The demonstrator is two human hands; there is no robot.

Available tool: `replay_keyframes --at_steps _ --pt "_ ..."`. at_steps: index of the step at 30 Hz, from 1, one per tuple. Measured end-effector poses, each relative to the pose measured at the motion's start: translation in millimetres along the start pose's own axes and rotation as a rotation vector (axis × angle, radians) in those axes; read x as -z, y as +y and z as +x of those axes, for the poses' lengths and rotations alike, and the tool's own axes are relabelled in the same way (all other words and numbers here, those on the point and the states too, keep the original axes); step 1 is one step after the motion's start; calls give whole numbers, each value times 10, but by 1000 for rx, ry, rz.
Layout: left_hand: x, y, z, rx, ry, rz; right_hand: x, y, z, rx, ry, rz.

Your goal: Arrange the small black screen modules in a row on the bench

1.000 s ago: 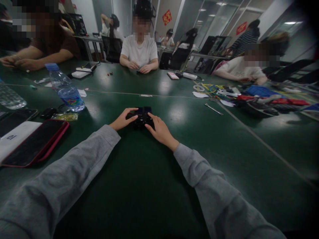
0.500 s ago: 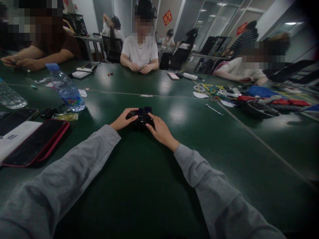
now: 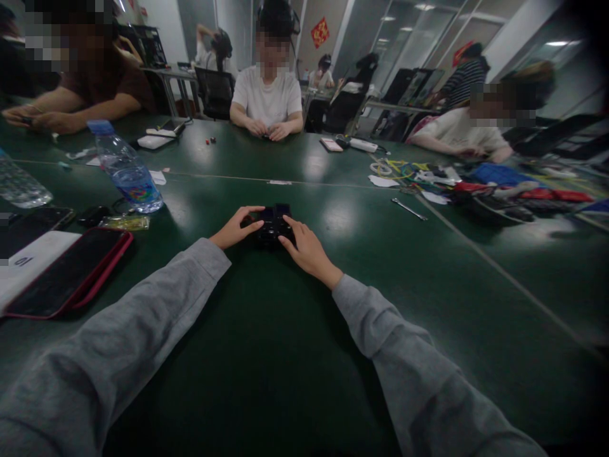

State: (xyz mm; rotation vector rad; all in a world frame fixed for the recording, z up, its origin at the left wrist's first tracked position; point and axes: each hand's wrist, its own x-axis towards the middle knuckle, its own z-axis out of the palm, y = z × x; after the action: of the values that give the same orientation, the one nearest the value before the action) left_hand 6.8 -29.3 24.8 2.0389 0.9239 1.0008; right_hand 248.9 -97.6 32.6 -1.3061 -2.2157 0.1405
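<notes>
A small glossy black device (image 3: pixel 272 230) with block-like parts sits on the dark green table (image 3: pixel 266 355); its exact kind is too dark to make out. From its left side, my left hand (image 3: pixel 236 227) grips it, thumb at the near edge and index finger along the far edge. My right hand (image 3: pixel 308 249) holds the opposite side, with fingers resting on its top right and the thumb at its near right corner. Both forearms reach forward in grey sleeves. The device's underside and some fingertips are hidden.
At left stand a water bottle (image 3: pixel 126 168) and another bottle (image 3: pixel 21 181), near a red-cased phone (image 3: pixel 66 273) and a white box (image 3: pixel 33 263). A wrench (image 3: pixel 409 209) lies to the right, before a heap of cables (image 3: pixel 413 170). Several people sit around the table.
My hands and the black device have stayed in place. Only the person at the right has shifted the head slightly.
</notes>
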Motion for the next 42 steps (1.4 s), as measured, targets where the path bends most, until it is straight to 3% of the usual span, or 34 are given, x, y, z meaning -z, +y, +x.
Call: replay_keyframes --at_steps 42 --pt "11 20 -1 6 -10 -17 7 -7 -1 -3 -5 1"
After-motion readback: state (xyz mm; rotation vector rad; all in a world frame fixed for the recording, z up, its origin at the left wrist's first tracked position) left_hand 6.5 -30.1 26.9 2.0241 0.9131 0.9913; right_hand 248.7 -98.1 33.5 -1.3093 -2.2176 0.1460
